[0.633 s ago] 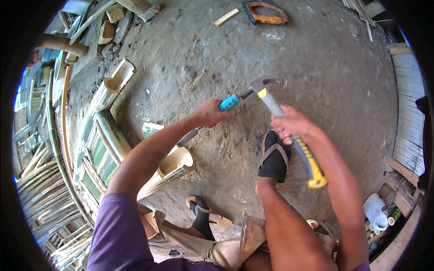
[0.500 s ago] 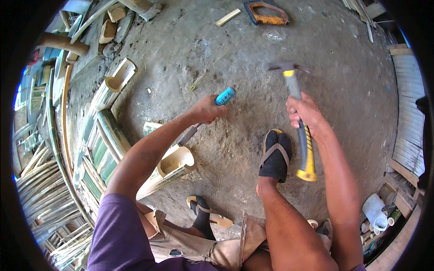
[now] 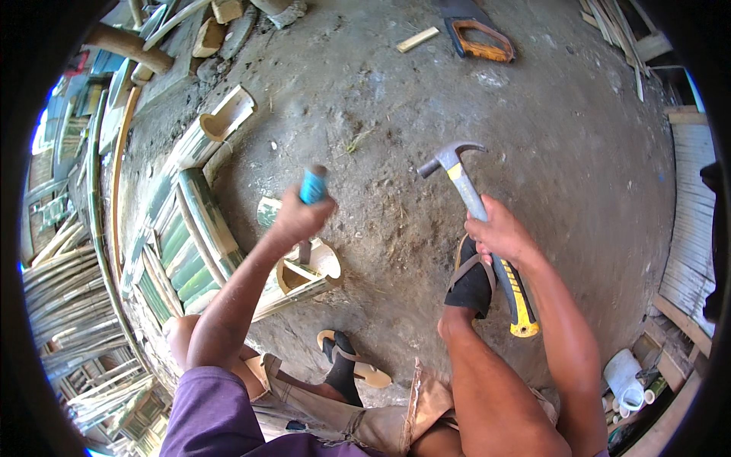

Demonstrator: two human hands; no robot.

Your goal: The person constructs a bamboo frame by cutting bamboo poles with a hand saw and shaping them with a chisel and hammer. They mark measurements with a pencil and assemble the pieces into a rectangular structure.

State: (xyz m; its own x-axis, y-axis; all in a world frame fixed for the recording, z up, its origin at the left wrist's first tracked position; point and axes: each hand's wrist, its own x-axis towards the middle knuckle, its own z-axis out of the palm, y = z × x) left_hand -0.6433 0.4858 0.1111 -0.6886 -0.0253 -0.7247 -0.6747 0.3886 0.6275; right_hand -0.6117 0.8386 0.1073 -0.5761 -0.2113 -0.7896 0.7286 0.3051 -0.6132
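My left hand (image 3: pixel 303 218) is closed round the blue handle of a chisel (image 3: pixel 313 186), held upright. The chisel's blade shows below the fist, at the hollow of a cut bamboo pole (image 3: pixel 329 261); whether the tip touches the bamboo I cannot tell. My right hand (image 3: pixel 504 230) grips a claw hammer (image 3: pixel 465 189) by its grey and yellow handle. The hammer's head is raised away from me, apart from the chisel, and its yellow butt hangs beside my right foot.
A bamboo frame (image 3: pixel 199 227) with a notched pole end lies to the left. On the floor ahead are a handsaw (image 3: pixel 481 47) with an orange handle and a small wood strip (image 3: pixel 417 39). Stacked bamboo strips (image 3: pixel 72 305) fill the far left; a whitish container (image 3: pixel 626 381) stands lower right.
My left hand has moved left with the chisel, now upright over the bamboo pole's cut end. My right hand and the hammer have come slightly lower and nearer to me.
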